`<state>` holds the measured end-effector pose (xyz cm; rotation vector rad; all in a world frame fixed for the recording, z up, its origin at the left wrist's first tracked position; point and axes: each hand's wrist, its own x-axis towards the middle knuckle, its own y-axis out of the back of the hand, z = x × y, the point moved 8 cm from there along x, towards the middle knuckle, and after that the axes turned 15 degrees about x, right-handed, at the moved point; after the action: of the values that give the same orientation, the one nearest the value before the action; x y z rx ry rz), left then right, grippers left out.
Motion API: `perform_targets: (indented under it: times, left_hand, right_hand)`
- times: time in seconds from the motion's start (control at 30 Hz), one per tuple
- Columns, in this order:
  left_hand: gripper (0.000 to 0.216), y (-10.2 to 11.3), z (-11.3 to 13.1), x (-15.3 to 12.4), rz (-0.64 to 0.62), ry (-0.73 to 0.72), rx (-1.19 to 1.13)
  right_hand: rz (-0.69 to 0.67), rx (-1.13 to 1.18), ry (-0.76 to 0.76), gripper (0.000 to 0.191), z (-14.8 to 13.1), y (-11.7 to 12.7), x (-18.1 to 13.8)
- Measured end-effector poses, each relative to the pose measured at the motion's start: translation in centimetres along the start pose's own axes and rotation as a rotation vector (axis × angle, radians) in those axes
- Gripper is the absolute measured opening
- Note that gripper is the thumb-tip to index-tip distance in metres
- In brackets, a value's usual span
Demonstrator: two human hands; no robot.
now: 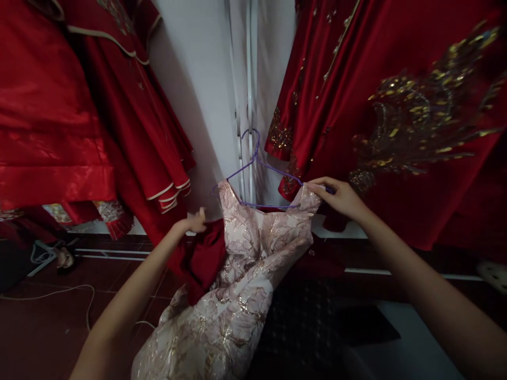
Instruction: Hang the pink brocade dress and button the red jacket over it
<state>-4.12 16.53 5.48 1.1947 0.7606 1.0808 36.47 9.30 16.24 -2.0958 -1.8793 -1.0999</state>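
A pale pink dress (247, 248) with a shiny gold floral pattern hangs from a thin purple hanger (273, 168), its skirt trailing toward the lower left. My right hand (335, 196) pinches the right shoulder strap at the hanger's end. Left of the bodice, my left hand (195, 221) is apart from the other strap, its fingers loosely spread with one raised, and nothing shows in it. Dark red cloth (204, 258) lies just below that hand, beside the dress. The hanger's hook is up against a white metal pole (250, 79).
Red garments (130, 95) with cream trim hang at the left. At the right is a red gown (396, 132) with gold sequin embroidery. A white cable (89, 301) runs over the dark tiled floor (47, 327), near a white rack's base bar (111, 255).
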Motion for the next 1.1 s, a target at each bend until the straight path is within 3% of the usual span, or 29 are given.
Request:
perform_targets:
  times: [0.07, 0.13, 0.17, 0.27, 0.43, 0.53, 0.7, 0.83, 0.93, 1.1]
  left_hand:
    - [0.074, 2.7, 0.9, 1.7, 0.112, -0.039, 0.025]
    - [0.060, 5.8, 3.3, 2.8, 0.337, -0.186, 0.089]
    - [0.054, 6.7, 4.5, 3.3, 0.392, -0.240, 0.124]
    - [0.043, 7.7, 6.5, 4.8, 0.438, -0.262, 0.222]
    - [0.045, 8.4, 6.4, 5.8, 0.517, -0.240, 0.268]
    - [0.046, 8.3, 4.6, 5.4, 0.489, -0.219, 0.143]
    - [0.048, 5.6, -0.3, 3.5, 0.369, 0.010, 0.094]
    - [0.041, 3.1, -0.8, 1.3, 0.332, 0.015, 0.123]
    - [0.033, 2.5, 1.8, -0.2, 0.335, -0.070, 0.225]
    - [0.023, 3.4, 10.7, -1.7, 0.414, -0.418, 0.420]
  right_hand:
    - [0.018, -0.055, 0.040, 0.031, 0.1, -0.1, 0.4]
    - [0.050, -0.132, 0.071, 0.028, 0.2, -0.3, 0.8]
    - [0.070, -0.163, 0.080, 0.026, 0.2, -0.3, 0.9]
    - [0.115, -0.178, 0.068, 0.024, 0.7, -0.5, 1.2]
    - [0.144, -0.092, 0.046, 0.023, 1.2, -0.5, 1.4]
    - [0.233, -0.060, 0.002, 0.023, 1.8, 0.7, 1.2]
    - [0.428, 0.064, -0.113, 0.020, 5.3, 2.7, -1.0]
    - [0.594, 0.161, -0.190, 0.026, 8.6, 2.9, -4.6]
    - [0.580, 0.144, -0.174, 0.028, 8.8, 1.8, -6.7]
    - [0.246, -0.153, 0.107, 0.021, 2.8, -1.9, -8.0]
